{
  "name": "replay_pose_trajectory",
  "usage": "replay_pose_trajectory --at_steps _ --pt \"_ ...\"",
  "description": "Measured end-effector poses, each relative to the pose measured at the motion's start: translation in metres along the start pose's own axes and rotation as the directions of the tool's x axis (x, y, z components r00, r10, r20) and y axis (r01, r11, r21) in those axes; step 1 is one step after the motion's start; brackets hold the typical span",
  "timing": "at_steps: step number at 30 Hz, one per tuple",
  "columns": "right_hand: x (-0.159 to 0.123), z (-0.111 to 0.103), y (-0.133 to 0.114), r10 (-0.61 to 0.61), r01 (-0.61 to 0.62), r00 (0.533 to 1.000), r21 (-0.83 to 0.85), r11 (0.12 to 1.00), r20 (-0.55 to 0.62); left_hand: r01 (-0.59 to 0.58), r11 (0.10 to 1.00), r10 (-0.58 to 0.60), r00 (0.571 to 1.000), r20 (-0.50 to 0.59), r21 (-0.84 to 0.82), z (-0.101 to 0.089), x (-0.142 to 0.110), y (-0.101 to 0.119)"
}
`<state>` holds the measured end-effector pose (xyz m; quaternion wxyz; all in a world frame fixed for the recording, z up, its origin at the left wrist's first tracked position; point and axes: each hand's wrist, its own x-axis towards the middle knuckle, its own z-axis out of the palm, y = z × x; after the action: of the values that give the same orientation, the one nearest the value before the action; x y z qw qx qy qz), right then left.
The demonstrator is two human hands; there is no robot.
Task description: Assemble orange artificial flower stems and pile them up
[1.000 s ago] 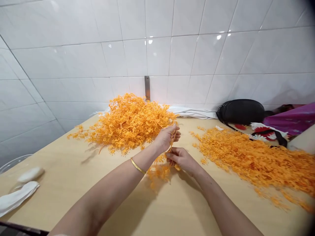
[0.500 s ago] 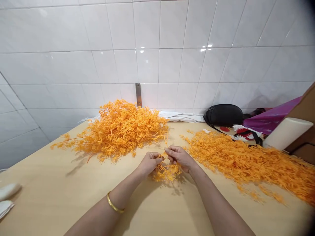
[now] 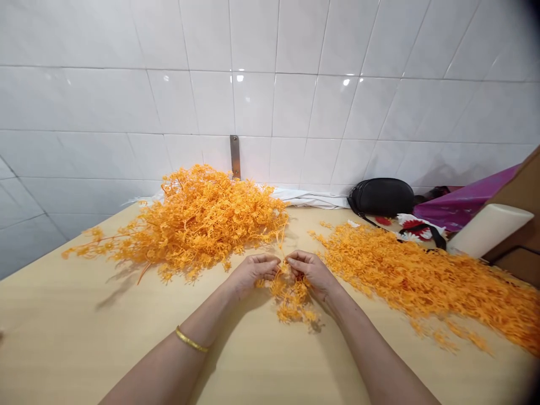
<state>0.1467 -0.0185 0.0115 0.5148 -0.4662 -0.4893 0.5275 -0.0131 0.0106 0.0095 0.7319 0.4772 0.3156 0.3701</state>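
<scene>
Between my two hands, above the table's middle, is an orange artificial flower sprig (image 3: pixel 292 301), its blossoms hanging toward me. My left hand (image 3: pixel 257 269) pinches it from the left, fingertips closed near the stem. From the other side, the thumb and fingers of my right hand (image 3: pixel 307 269) are closed on the same sprig near its upper stem. The fingertips of both hands almost meet, and they partly hide the stem. Just beyond my left hand rises a big heap of orange artificial flower stems (image 3: pixel 211 216).
Loose orange flower pieces (image 3: pixel 413 275) spread over the right side of the wooden table (image 3: pixel 139 337). Behind them lie a black bag (image 3: pixel 382 197), red and white flowers (image 3: pixel 422 229), a cream roll (image 3: pixel 489 229) and purple wrapping (image 3: pixel 459 201). A tiled wall (image 3: pixel 295 107) closes off the back.
The sprig's blossoms hang lower and more stretched out toward me. My left hand has shifted slightly left with its fingers straighter. The camera view has turned a little.
</scene>
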Motion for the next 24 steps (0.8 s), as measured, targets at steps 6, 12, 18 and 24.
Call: replay_pose_trajectory --at_steps 6,12,18,24 --pt "0.002 0.002 0.003 -0.001 0.003 1.000 0.042 0.999 -0.028 -0.119 0.984 0.123 0.992 -0.017 0.133 0.008 0.003 -0.011" --pt "0.003 -0.004 0.008 -0.007 0.007 1.000 0.083 0.997 -0.001 -0.164 0.986 0.168 0.971 -0.170 0.043 0.003 0.004 -0.009" --pt "0.003 0.005 0.007 -0.040 0.046 0.996 0.069 0.997 -0.078 -0.054 0.998 0.056 0.997 -0.048 0.034 0.012 -0.002 -0.007" --pt "0.004 -0.004 -0.001 -0.020 0.033 0.973 0.053 0.998 -0.228 -0.094 0.992 0.065 0.956 -0.285 -0.089 0.011 0.003 -0.008"
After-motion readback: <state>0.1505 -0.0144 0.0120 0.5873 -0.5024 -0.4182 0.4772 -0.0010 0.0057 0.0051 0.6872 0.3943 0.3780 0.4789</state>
